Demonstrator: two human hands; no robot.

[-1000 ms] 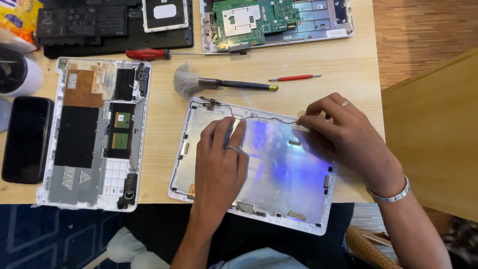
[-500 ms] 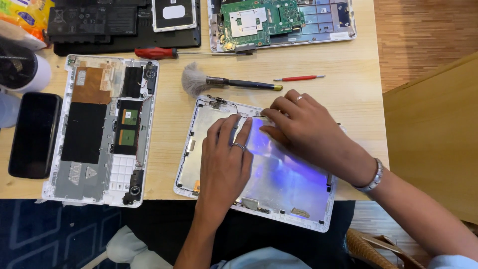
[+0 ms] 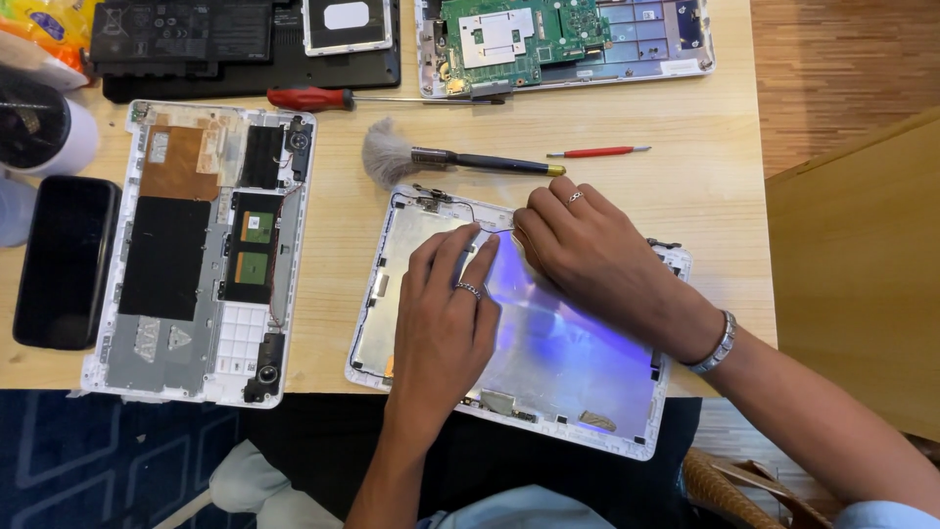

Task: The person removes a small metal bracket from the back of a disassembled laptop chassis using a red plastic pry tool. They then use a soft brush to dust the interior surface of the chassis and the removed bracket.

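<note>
Silver-lined white laptop lid (image 3: pixel 548 362) on the desk (image 3: pixel 705 176) now has the right hand (image 3: pixel 587 250) slid leftward to meet the left hand (image 3: pixel 446 313), both hands flat, fingertips pressing its upper edge, gripping nothing.

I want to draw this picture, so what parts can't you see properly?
All in the head view:
- The top edge of the shiny silver laptop lid panel is hidden under the left hand and right hand.
- What the fingertips pinch there: too small to tell.
- The green circuit board is cut off by the picture's top edge.
- The black-and-white cup is cut off at the left edge.
</note>
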